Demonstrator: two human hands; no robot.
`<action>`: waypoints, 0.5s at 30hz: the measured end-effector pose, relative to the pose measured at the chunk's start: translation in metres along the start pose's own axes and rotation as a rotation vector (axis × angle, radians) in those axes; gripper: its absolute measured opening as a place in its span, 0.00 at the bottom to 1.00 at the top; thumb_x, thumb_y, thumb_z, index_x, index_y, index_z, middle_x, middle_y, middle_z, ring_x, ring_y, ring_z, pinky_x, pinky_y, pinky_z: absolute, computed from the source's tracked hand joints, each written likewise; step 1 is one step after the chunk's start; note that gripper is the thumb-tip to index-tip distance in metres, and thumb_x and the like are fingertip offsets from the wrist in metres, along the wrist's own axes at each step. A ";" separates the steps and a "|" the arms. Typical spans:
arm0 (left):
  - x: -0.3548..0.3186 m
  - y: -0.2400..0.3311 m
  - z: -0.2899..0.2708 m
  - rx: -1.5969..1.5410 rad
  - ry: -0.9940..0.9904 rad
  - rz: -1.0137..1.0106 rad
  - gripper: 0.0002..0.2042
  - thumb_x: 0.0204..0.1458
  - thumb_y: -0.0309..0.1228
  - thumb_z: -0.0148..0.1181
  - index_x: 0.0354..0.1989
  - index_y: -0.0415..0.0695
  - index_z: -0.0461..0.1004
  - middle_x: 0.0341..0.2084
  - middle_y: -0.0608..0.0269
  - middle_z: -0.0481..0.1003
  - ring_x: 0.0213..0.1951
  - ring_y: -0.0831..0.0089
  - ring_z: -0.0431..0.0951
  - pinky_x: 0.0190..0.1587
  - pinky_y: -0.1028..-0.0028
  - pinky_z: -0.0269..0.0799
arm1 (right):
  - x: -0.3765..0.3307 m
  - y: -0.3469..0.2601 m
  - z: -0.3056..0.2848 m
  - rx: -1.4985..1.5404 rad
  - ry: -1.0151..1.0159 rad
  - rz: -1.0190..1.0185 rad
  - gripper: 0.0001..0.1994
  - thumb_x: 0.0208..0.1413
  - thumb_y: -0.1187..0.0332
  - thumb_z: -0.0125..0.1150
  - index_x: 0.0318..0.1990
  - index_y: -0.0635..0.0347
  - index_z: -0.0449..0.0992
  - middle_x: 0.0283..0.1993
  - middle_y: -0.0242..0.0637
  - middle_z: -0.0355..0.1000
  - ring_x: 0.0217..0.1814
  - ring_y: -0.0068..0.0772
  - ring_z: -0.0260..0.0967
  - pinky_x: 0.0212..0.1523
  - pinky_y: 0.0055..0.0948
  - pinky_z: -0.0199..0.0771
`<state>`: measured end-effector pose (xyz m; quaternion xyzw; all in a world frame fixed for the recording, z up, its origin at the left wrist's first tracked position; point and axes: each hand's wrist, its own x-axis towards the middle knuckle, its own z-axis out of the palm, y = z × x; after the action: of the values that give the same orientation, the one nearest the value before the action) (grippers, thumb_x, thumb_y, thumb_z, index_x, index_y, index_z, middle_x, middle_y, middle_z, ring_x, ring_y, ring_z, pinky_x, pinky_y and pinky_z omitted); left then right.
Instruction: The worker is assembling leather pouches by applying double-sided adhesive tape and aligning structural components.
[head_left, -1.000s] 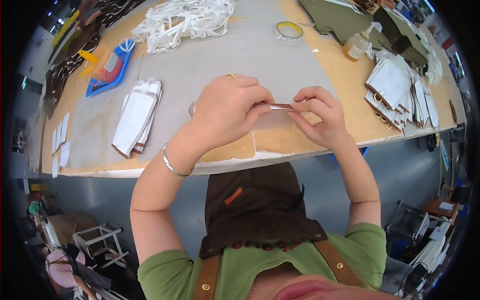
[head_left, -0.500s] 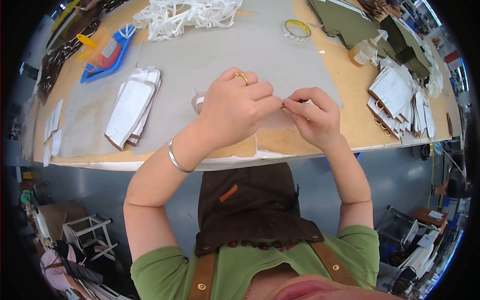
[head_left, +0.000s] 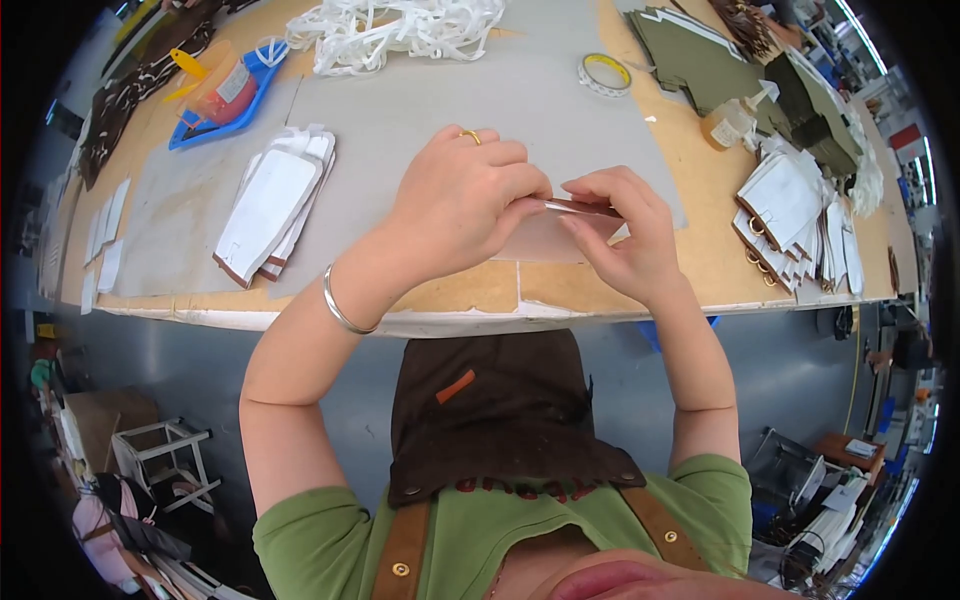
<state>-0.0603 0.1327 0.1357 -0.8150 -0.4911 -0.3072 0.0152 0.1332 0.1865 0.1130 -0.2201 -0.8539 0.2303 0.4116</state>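
A thin piece, brown with a pale edge and seen nearly edge-on, lies between my two hands above the near part of the table. My left hand pinches its left end between thumb and forefinger. The thumb and forefinger of my right hand stand apart, above and below the piece; its right end reaches in against that hand. Whether the hidden right fingers touch it does not show. To the left lies a stack of white pieces with brown edges.
Another pile of white, brown-edged pieces with brass rings lies at right. Behind it are a glue bottle and olive panels. A tape roll, tangled white strips and a blue tray with a red-filled container sit farther back.
The right thumb and forefinger have spread from their pinch, and more of the brown piece shows. My left hand has shifted slightly left and away. The view has shifted a little.
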 end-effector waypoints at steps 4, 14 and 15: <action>-0.003 -0.004 0.005 0.018 0.056 0.040 0.02 0.37 0.28 0.61 0.22 0.50 0.75 0.18 0.72 0.68 0.26 0.72 0.69 0.31 0.73 0.60 | -0.001 0.002 0.005 0.015 -0.002 0.027 0.09 0.38 0.80 0.62 0.31 0.59 0.75 0.30 0.35 0.68 0.30 0.32 0.68 0.30 0.24 0.71; -0.010 -0.004 0.007 0.190 0.183 0.161 0.06 0.37 0.27 0.62 0.26 0.52 0.76 0.19 0.75 0.69 0.25 0.73 0.67 0.32 0.75 0.59 | 0.001 0.017 0.012 -0.232 0.067 -0.326 0.07 0.38 0.79 0.60 0.27 0.56 0.76 0.28 0.31 0.67 0.26 0.29 0.63 0.26 0.27 0.62; -0.010 -0.006 0.002 0.192 0.187 0.160 0.06 0.37 0.27 0.62 0.26 0.52 0.76 0.19 0.75 0.69 0.25 0.73 0.67 0.32 0.75 0.59 | 0.001 0.017 0.011 -0.233 0.065 -0.331 0.07 0.38 0.79 0.60 0.27 0.56 0.76 0.28 0.31 0.67 0.26 0.29 0.63 0.26 0.27 0.62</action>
<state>-0.0675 0.1283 0.1274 -0.8141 -0.4482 -0.3313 0.1630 0.1271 0.1985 0.0975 -0.1304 -0.8854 0.0521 0.4430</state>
